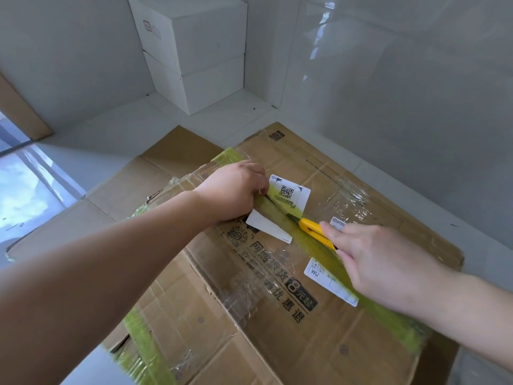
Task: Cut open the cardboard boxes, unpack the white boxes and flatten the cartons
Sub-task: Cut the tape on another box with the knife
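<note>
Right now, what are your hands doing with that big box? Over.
Right hand grips yellow knife, blade in green-taped seam. Left hand holds cardboard box by seam. Nothing blocking.

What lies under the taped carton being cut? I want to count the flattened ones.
Under the taped carton, flattened brown cardboard shows past its far-left side, lying on the floor. How many sheets, and whatever is beneath the carton's middle, is covered.

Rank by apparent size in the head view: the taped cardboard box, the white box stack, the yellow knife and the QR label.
1. taped cardboard box
2. white box stack, though it stands farther off
3. and 4. QR label and yellow knife: unsure, since the right hand covers much of the knife.
</note>
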`<action>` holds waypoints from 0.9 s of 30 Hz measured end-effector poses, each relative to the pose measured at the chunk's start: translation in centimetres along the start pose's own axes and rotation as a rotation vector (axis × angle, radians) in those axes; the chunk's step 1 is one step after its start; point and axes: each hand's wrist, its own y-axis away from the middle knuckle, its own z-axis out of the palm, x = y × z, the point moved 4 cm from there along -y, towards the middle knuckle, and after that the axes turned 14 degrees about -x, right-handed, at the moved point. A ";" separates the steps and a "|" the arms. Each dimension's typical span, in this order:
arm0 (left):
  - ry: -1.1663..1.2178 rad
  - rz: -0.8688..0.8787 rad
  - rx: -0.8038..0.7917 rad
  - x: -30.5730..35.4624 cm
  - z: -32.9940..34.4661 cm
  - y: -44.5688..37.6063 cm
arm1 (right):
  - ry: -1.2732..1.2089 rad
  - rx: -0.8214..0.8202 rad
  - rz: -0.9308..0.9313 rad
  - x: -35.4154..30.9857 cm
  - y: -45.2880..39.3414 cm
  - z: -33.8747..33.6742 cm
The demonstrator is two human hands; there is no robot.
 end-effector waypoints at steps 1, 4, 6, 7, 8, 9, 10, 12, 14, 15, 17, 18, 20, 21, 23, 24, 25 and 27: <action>0.001 0.002 0.000 0.0 0.0 0.0 | -0.005 -0.004 0.000 0.2 0.7 0.1; -0.007 0.005 0.010 0.1 0.0 0.0 | -0.050 -0.014 0.014 0.7 2.0 0.4; -0.020 0.014 0.006 0.6 0.2 0.0 | -0.089 -0.005 0.019 0.7 2.0 0.5; -0.024 0.026 -0.004 1.1 0.5 0.0 | -0.106 0.003 0.022 0.7 1.8 0.5; -0.028 0.044 -0.011 1.7 0.8 0.1 | -0.112 0.006 0.028 0.8 1.7 0.6; -0.029 0.065 -0.016 2.4 1.1 0.1 | -0.112 0.006 0.034 0.9 1.5 0.6; -0.029 0.087 -0.022 3.1 1.3 0.1 | -0.113 0.003 0.040 1.0 1.5 0.7; -0.028 0.120 -0.043 4.2 2.0 -0.1 | -0.126 0.013 0.044 1.1 1.5 0.8; -0.022 0.138 -0.053 5.0 2.5 -0.3 | -0.133 0.039 0.039 1.1 1.7 0.7; -0.016 0.144 -0.053 5.2 2.6 -0.4 | -0.139 0.051 0.033 1.0 1.7 0.7; -0.005 0.141 -0.053 5.4 2.8 -0.5 | -0.145 0.056 0.019 0.9 1.8 0.7; -0.003 0.136 -0.053 5.4 2.8 -0.5 | -0.139 0.048 0.016 0.9 1.9 0.7; -0.006 0.129 -0.051 5.4 2.7 -0.6 | -0.133 0.037 0.017 1.0 1.8 0.8; -0.011 0.125 -0.050 5.4 2.7 -0.6 | -0.135 0.036 0.018 1.1 1.8 0.9; -0.024 0.132 -0.043 5.4 2.7 -0.7 | -0.133 0.034 0.014 1.1 1.8 1.0; -0.028 0.142 -0.040 5.4 2.7 -0.6 | -0.132 0.035 0.010 1.1 1.8 1.1; -0.030 0.150 -0.040 5.4 2.7 -0.6 | -0.132 0.037 0.004 1.1 1.9 1.1; -0.032 0.160 -0.038 5.4 2.7 -0.4 | -0.137 0.039 -0.006 1.2 2.1 1.1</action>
